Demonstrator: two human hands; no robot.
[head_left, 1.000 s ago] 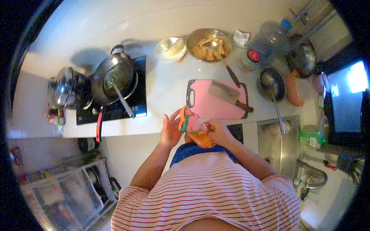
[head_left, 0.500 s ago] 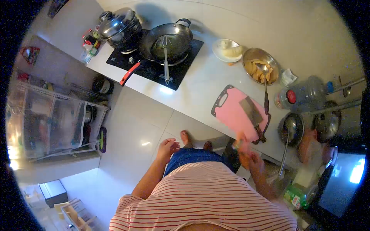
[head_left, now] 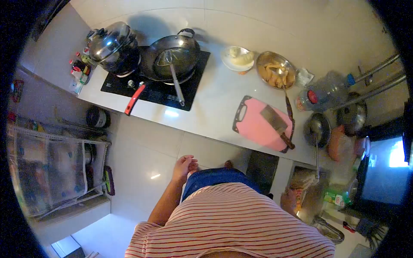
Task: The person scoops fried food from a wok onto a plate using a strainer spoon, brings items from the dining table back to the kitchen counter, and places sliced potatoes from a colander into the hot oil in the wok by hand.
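My left hand (head_left: pixel 186 167) hangs over the floor beside my hip, holding nothing, its fingers loosely bent and apart. At the sink (head_left: pixel 316 172), my right hand (head_left: pixel 291 200) is low and blurred; its fingers cannot be made out. On the counter (head_left: pixel 206 114) lies a pink cutting board (head_left: pixel 254 124) with a cleaver (head_left: pixel 273 119) across it, handle toward me. Behind the board, a metal bowl (head_left: pixel 263 81) holds yellowish pieces and a long-handled spoon (head_left: pixel 287 101). Next to it stands a white plate (head_left: pixel 230 64) with pale food.
A wok (head_left: pixel 150 56) with liquid and a long-handled utensil (head_left: pixel 175 79) stands on the black cooktop (head_left: pixel 124 88), beside a lidded pot (head_left: pixel 116 51). A red handle (head_left: pixel 135 99) juts over the counter edge. A ladle (head_left: pixel 317 150), plastic bottle (head_left: pixel 333 88) and shelf rack (head_left: pixel 51 167) flank the space.
My right hand has moved from beside the cutting board down and right to the sink. My left hand stays at my side. The camera view has turned, shifting the counter leftward.
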